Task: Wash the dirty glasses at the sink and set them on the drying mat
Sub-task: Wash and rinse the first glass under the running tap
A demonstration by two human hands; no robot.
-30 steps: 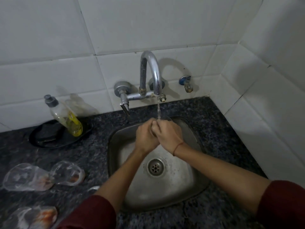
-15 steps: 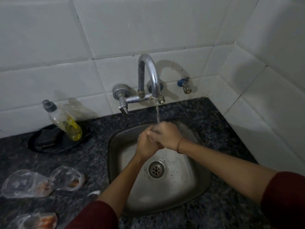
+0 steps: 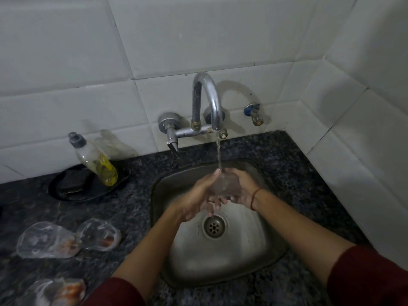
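Left hand (image 3: pixel 194 199) cupped a clear drinking glass (image 3: pixel 225 184), thumb above and fingers beneath. The right hand (image 3: pixel 241 188) curled round its other side. Together they held it over the steel sink (image 3: pixel 254 250), right under the stream from the tap (image 3: pixel 207 96). Wet and thin-walled, the glass would likely be light, rigid, slippery and breakable, so a full wrap round the wall seemed safer than pinching the rim. Soiled glasses (image 3: pixel 48 239) lay on the granite counter (image 3: pixel 287 155), well to the left.
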